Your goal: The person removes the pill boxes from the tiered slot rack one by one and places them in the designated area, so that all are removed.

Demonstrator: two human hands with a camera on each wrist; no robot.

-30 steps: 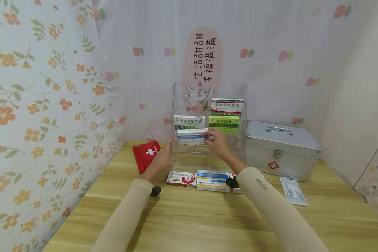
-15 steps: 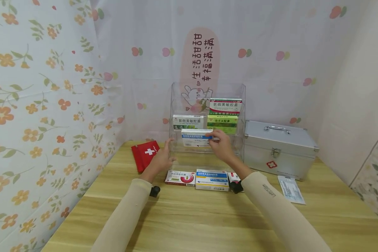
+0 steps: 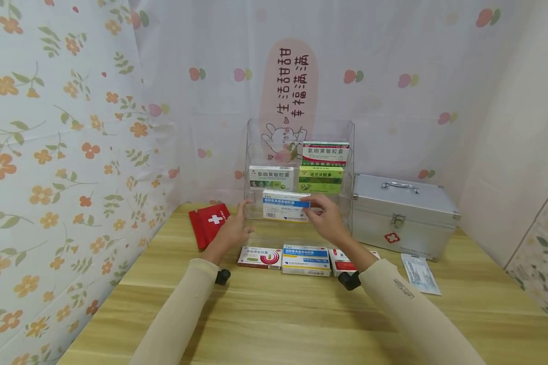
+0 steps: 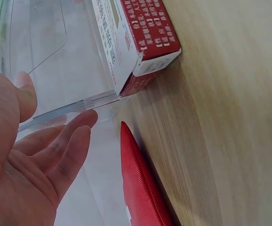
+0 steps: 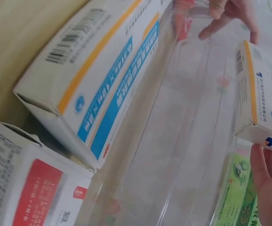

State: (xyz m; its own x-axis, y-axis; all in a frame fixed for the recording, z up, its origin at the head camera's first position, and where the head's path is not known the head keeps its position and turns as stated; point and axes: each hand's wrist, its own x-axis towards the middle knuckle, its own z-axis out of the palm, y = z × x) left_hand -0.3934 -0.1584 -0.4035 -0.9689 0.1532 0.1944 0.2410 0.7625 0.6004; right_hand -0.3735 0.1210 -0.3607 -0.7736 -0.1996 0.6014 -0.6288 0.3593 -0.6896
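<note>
My right hand (image 3: 326, 218) pinches a white medicine box (image 3: 280, 207) with a blue band by its right end, between thumb and fingers. The box stands in front of the lower level of a clear tiered rack (image 3: 329, 131), below a white-and-green box (image 3: 271, 177). In the right wrist view, the fingers lie at the end of the held box (image 5: 263, 94). My left hand (image 3: 233, 230) holds the rack's left side. The left wrist view shows the thumb and fingers on opposite sides of the clear panel (image 4: 75, 109).
The rack also bears a yellow-green box (image 3: 320, 180) and a red-and-green box (image 3: 325, 153). Before it lie a red-and-white box (image 3: 260, 257), a blue-banded box (image 3: 306, 260) and another red-and-white box (image 3: 342, 263). A red pouch (image 3: 205, 228), silver case (image 3: 404, 218) and white packet (image 3: 420, 274) flank them.
My right hand has brought the held box slightly right and then down, and the box now faces forward more squarely. My left hand stays at the rack's side.
</note>
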